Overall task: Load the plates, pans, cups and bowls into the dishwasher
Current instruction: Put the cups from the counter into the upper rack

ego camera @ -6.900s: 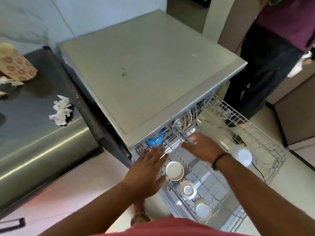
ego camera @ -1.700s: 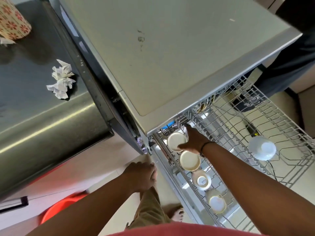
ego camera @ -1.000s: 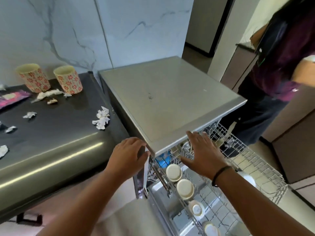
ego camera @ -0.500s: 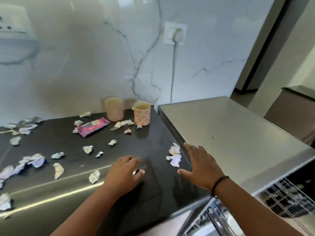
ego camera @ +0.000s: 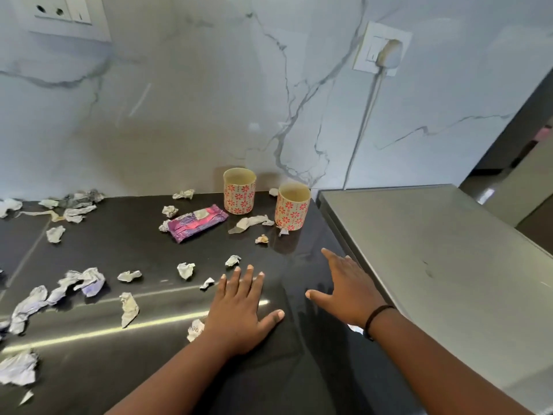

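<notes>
Fetching step: both hands, left (ego camera: 239,310) and right (ego camera: 350,292), fingers spread wide and empty, over the worktop (ego camera: 149,339); next, grasp the cups (ego camera: 292,206) at 12 o'clock.

In front of you a dark glossy countertop (ego camera: 125,244) is littered with crumpled paper scraps (ego camera: 185,269), thickest along your left edge. A purple and pink snack wrapper (ego camera: 196,223) lies near the back, just left of centre. Behind it rises a white marble-veined wall (ego camera: 209,100). You can see a switch plate (ego camera: 64,13) at top left, and a wall socket (ego camera: 381,49) with a plug and white cord (ego camera: 363,124) running down.
</notes>
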